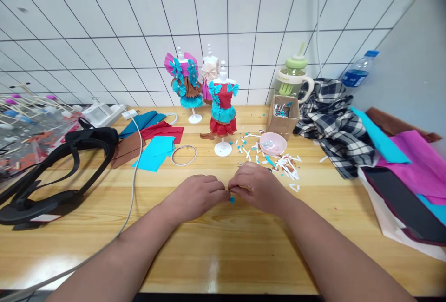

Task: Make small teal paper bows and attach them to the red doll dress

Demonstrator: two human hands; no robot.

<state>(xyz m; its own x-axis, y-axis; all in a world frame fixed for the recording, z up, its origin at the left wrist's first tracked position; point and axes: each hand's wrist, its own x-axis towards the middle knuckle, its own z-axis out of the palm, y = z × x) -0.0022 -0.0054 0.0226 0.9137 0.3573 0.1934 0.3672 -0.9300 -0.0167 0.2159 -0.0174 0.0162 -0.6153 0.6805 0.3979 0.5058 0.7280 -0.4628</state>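
My left hand and my right hand meet fingertip to fingertip over the middle of the wooden table. Both are closed in a pinch, and a small blue piece shows just below the fingertips between them. Behind the hands stands a small white dress form in a red and blue paper dress. Scissors, mostly hidden, lie behind my right hand. To the right, a pink dish sits among white paper scraps. Blue crepe paper and a tape roll lie to the left.
Two more dress forms stand near the tiled wall. A cardboard box, a green-lidded jug and checked cloth are at the back right. A phone lies right; a black headset strap and white cable are left.
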